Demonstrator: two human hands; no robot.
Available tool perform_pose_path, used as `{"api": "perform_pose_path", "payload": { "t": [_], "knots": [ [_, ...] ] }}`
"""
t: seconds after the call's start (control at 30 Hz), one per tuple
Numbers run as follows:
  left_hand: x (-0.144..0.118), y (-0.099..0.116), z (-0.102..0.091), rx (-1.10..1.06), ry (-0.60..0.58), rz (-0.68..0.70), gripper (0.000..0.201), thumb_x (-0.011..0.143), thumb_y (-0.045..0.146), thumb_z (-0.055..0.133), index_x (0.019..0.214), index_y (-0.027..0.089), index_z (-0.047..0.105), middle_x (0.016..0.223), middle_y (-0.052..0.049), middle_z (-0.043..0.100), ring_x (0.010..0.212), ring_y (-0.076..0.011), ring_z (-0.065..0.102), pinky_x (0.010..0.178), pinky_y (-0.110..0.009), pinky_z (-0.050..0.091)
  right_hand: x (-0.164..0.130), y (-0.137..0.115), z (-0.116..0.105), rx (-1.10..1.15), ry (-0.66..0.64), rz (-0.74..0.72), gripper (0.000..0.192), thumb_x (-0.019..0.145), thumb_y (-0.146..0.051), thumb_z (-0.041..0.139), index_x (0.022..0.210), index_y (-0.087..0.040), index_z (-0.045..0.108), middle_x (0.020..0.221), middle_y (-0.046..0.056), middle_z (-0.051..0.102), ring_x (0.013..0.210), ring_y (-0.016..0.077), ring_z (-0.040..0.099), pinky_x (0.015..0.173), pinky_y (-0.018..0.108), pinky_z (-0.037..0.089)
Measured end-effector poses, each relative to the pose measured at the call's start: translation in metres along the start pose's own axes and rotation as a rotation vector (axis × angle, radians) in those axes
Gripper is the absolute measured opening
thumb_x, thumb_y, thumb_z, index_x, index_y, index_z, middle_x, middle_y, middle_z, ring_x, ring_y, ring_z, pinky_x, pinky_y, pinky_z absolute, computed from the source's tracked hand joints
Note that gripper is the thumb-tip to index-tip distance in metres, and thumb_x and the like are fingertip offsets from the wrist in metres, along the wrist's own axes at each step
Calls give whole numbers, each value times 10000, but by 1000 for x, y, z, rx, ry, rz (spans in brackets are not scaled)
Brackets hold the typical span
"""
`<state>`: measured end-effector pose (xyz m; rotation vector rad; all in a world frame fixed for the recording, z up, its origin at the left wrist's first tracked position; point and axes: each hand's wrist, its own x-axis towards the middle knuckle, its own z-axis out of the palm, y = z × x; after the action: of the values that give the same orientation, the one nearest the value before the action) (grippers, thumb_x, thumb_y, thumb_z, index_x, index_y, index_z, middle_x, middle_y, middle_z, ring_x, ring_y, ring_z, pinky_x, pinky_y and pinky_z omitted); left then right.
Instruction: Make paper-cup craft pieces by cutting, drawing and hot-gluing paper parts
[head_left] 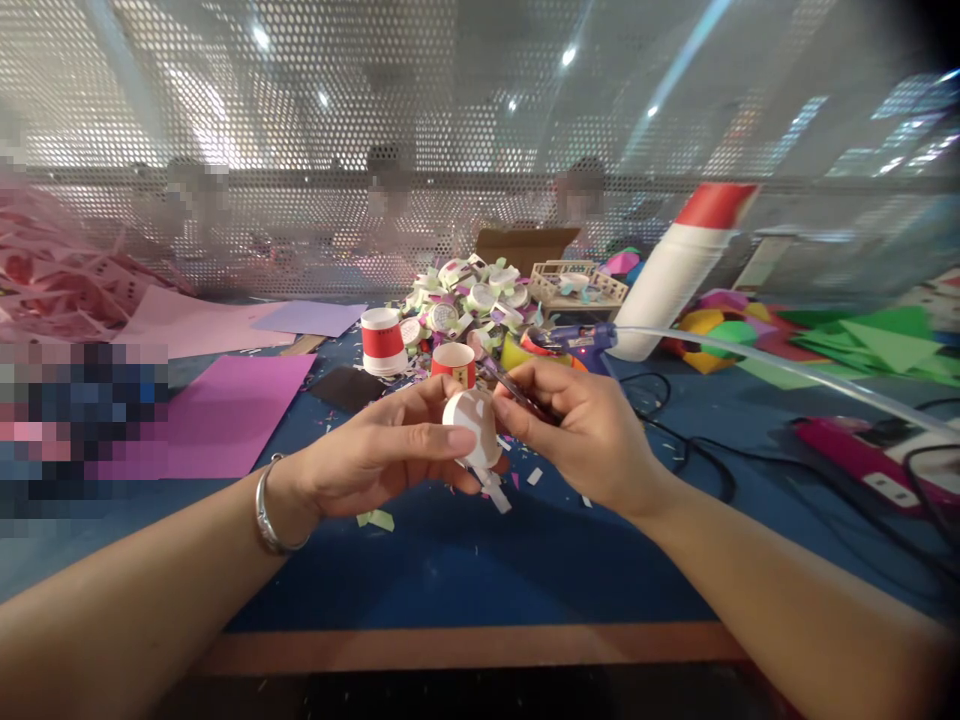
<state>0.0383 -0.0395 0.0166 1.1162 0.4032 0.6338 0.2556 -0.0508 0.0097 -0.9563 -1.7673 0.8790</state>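
- Head view: my left hand (375,455) pinched a small paper cup (472,425), bottom toward me, above the bench's (450,570) middle.
- My right hand (577,430) was closed on scissors (517,390), blades at the cup; cut strips dangled, so I judged trimming partly done.
- I counted two red-banded cups (382,342) behind, one glue gun (577,338), one white bottle (675,275).

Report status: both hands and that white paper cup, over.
Left hand holds white paper cup. Right hand holds scissors at its rim. Glue gun and red cups behind, apart.
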Motion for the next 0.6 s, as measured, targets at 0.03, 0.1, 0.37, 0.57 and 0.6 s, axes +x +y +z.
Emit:
{"api": "perform_pose_path", "payload": {
  "t": [0.03, 0.1, 0.37, 0.57, 0.6],
  "knots": [
    [0, 0, -1, 5, 8, -4, 328, 828, 214, 759, 1131, 215, 632, 1011, -61, 654, 909, -176, 652, 775, -277, 591, 0, -1, 0, 18, -7, 4, 234, 892, -411, 700, 899, -184, 642, 784, 16, 620, 651, 133, 564, 563, 262, 450],
    [0, 1, -3, 38, 21, 0, 367, 812, 210, 779, 1143, 225, 619, 982, -49, 654, 874, -171, 654, 758, -278, 590, 0, -2, 1, 32, -13, 9, 242, 898, -420, 692, 912, -184, 640, 811, 24, 632, 662, 133, 574, 578, 265, 459],
    [6, 2, -11, 189, 63, 135, 509, 839, 132, 744, 1266, 278, 509, 1010, -30, 660, 916, -189, 687, 696, -266, 576, 2, -10, -5, 113, 8, 32, 346, 889, -490, 694, 1051, -205, 584, 605, -67, 494, 458, 63, 338, 439, 241, 272],
    [11, -1, -18, 176, 153, 200, 493, 813, 79, 758, 1246, 241, 584, 1153, -43, 665, 973, -159, 690, 852, -255, 552, 1, -9, -6, 55, -71, 46, 302, 917, -479, 663, 1035, -205, 610, 639, -53, 492, 496, 73, 366, 455, 244, 276],
    [11, -1, -19, 185, 170, 206, 527, 812, 85, 763, 1277, 245, 573, 1175, -51, 667, 987, -162, 687, 860, -257, 550, 1, -8, -6, 46, -97, 54, 296, 916, -472, 667, 1035, -206, 617, 684, -39, 522, 529, 78, 405, 473, 241, 301]
  ]
}}
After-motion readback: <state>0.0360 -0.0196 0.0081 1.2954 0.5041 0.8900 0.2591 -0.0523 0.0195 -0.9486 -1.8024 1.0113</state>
